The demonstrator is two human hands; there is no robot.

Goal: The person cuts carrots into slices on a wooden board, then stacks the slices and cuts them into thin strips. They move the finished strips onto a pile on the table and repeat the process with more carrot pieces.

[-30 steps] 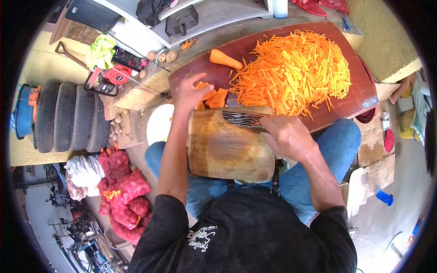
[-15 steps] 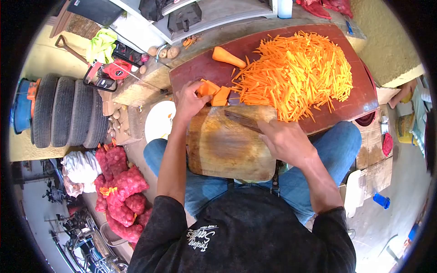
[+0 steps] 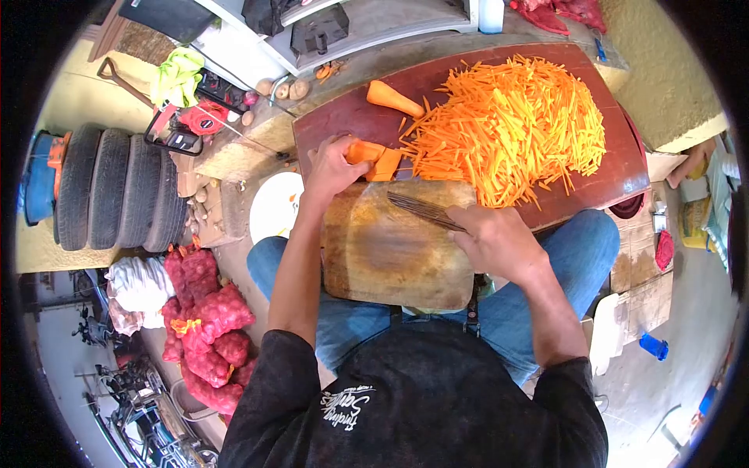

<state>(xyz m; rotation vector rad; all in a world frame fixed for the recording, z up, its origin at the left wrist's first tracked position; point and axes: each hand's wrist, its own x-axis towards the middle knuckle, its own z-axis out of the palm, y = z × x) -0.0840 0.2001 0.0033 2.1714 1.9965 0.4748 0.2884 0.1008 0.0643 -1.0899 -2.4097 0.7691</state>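
The left hand (image 3: 331, 168) is closed around a small stack of flat orange carrot slabs (image 3: 376, 160) lying on the dark red-brown bench (image 3: 335, 117), just past the far edge of the worn, pale wooden chopping board (image 3: 390, 249) that rests across the person's lap. The fingers curl over the left end of the stack; the right end pokes out towards the big heap of thin orange carrot sticks (image 3: 511, 117) that fills the far right of the bench. The right hand (image 3: 499, 242) is wrapped tightly around the handle of a broad, dark-bladed knife (image 3: 425, 210), whose blade lies low over the far right part of the board, pointing left.

The slabs look stiff and light, cut flat on both faces, so they should stack and stay put when pressed from above. Freshly cut carrot is damp and a little slick, and slabs in a stack can slide on one another; a pinch across the long edges with fingertips tucked back would likely hold them best. They may snap if bent, but will not crush.

A whole tapered orange carrot piece (image 3: 394, 99) lies alone on the bench, beyond the slabs and left of the heap. Red mesh sacks (image 3: 207, 320) sit on the floor to the left.
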